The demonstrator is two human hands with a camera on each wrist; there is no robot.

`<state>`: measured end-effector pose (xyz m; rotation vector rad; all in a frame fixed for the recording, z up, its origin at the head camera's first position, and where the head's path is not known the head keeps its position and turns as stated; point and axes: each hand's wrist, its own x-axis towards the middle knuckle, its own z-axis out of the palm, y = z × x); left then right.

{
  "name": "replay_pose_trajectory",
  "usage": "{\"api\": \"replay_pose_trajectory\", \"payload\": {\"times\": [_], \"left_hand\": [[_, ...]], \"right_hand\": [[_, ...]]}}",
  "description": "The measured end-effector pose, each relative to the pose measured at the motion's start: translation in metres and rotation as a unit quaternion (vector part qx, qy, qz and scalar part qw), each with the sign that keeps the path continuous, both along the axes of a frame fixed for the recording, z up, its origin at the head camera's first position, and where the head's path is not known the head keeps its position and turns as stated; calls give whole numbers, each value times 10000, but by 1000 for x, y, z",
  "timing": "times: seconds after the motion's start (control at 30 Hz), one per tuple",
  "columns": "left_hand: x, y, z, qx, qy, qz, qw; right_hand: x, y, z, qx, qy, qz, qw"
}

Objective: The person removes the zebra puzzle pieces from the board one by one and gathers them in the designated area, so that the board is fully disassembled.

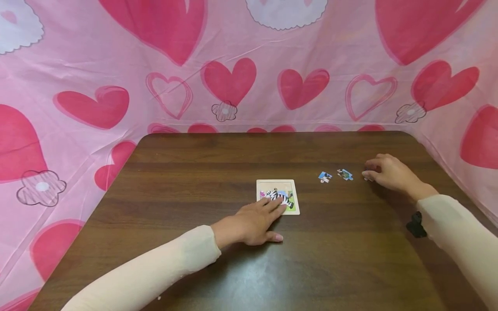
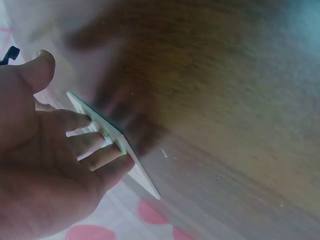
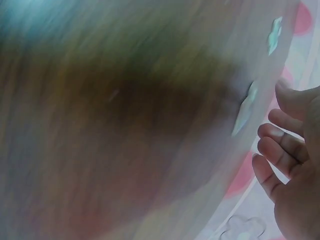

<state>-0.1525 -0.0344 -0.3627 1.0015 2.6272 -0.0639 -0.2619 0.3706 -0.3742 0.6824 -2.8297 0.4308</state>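
Note:
A light-framed puzzle board [image 1: 297, 203] with a zebra picture lies at the middle of the table. My left hand [image 1: 253, 220] rests on its lower part, fingers spread and thumb on the wood; the left wrist view shows the fingertips over the board [image 2: 145, 177]. To the right lie two loose puzzle pieces, one blue and white [image 1: 324, 176], one blue and green [image 1: 345, 174]. My right hand [image 1: 391, 174] is low over the table beside them, fingers loosely bent, a small pale bit [image 1: 367, 178] showing under its thumb. In the right wrist view a piece [image 3: 245, 111] lies near the fingers.
The brown wooden table [image 1: 186, 172] has rounded far corners. Pink cloth with red hearts [image 1: 229, 80] hangs behind it and at both sides. A black object [image 1: 416, 225] shows by the right sleeve.

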Motion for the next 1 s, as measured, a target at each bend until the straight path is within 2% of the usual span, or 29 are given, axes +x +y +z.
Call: {"api": "replay_pose_trajectory", "payload": {"times": [0.2, 0.47, 0.67, 0.87, 1.0], "left_hand": [[4, -1, 0, 125, -112, 116, 9998], [6, -3, -4, 199, 155, -57, 9997], [5, -3, -3, 323, 261, -135, 9990], [4, -4, -1, 460, 73, -113, 9988], [4, -5, -2, 482, -97, -82, 9988]], "right_hand": [[0, -32, 7, -63, 53, 230, 9997], [3, -87, 11, -252, 8, 721, 9971], [2, -119, 14, -349, -111, 1023, 9941], [-2, -136, 16, -457, -90, 1231, 9913], [-2, -140, 13, -515, -111, 1233, 9910]]}}
